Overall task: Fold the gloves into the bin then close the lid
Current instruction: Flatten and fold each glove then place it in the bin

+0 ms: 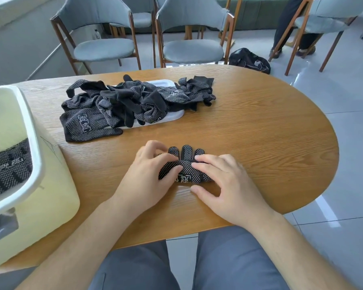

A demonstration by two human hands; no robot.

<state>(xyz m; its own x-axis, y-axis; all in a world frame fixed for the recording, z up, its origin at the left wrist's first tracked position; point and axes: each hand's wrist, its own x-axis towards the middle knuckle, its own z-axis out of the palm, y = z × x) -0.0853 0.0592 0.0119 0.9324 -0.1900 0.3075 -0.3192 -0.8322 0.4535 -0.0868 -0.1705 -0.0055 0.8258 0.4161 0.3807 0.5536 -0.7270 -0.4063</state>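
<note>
Glove (187, 170) near the table's (260, 132) front edge, pinched by left hand (147, 176), pressed by flat-fingered right hand (224, 181), may unfold if released.

Two grips: left grip (147, 176), right grip (228, 185). One dotted glove (187, 170) between them, single or paired unclear. One tangled heap of gloves (134, 99), too knotted to count. One white lid (172, 117). One yellow bin (50, 185), folded gloves (8, 170) inside, number unclear. One desk (260, 132). At least three grey chairs (103, 49). One black bag (249, 59).
</note>
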